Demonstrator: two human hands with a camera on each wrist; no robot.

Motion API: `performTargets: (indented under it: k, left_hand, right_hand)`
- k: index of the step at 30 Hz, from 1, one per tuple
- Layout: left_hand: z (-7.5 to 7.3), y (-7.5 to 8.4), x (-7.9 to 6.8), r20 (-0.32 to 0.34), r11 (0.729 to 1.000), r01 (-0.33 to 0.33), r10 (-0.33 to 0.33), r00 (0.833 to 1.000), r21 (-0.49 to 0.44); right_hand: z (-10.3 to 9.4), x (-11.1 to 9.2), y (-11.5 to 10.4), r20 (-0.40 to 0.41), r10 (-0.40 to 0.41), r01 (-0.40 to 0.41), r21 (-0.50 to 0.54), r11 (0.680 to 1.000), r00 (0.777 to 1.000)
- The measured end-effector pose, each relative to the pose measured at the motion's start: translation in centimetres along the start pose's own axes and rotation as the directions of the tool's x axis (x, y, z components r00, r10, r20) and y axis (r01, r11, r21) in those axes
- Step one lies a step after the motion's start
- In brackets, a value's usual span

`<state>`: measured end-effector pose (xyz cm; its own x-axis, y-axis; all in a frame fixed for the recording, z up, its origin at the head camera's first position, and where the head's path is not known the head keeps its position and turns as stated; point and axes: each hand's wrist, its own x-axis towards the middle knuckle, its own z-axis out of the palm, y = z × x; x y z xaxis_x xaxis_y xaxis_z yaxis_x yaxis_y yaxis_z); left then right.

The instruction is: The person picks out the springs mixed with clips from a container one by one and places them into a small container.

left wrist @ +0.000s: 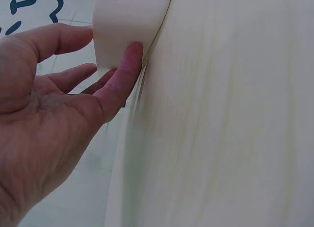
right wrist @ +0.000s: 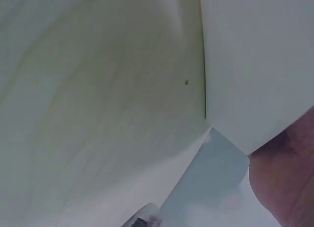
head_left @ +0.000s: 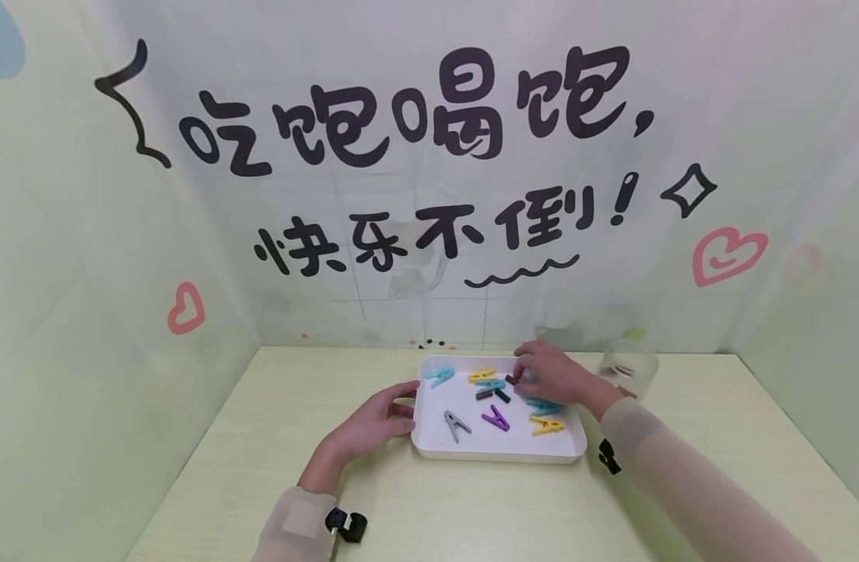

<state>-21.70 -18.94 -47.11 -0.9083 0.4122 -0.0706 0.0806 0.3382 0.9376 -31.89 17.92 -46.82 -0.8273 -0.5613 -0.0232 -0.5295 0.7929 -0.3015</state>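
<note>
Head view: left hand (head_left: 373, 422) touches edge of tray (head_left: 496, 455); table (head_left: 472, 507) extends foreground-wide.

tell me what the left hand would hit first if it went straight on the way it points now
The left wall of the white tray, which the left hand appears to be touching. Past that wall, the light-blue clothespin looks roughly in line, though depth is unclear.
</note>
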Motion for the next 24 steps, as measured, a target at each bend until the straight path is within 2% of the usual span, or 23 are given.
performTargets:
  k: [10,17,24]
  left_hand:
    - [0.0,0.2,-0.1,-0.001,1.0,-0.004,0.004,1.0,0.003]
    - [0.1,0.1,0.1,0.002,1.0,0.001,-0.001,1.0,-0.009]
    - [0.1,0.0,0.1,-0.001,1.0,0.006,-0.006,1.0,-0.008]
  right_hand:
    - [-0.2,-0.2,-0.4,-0.032,0.018,-0.018,0.009,1.0,0.999]
    - [-1.6,-1.2,-0.3,-0.122,0.009,0.001,0.087,0.996,0.992]
    - [-2.5,-2.1,-0.1,-0.233,0.013,0.032,0.187,0.982,0.972]
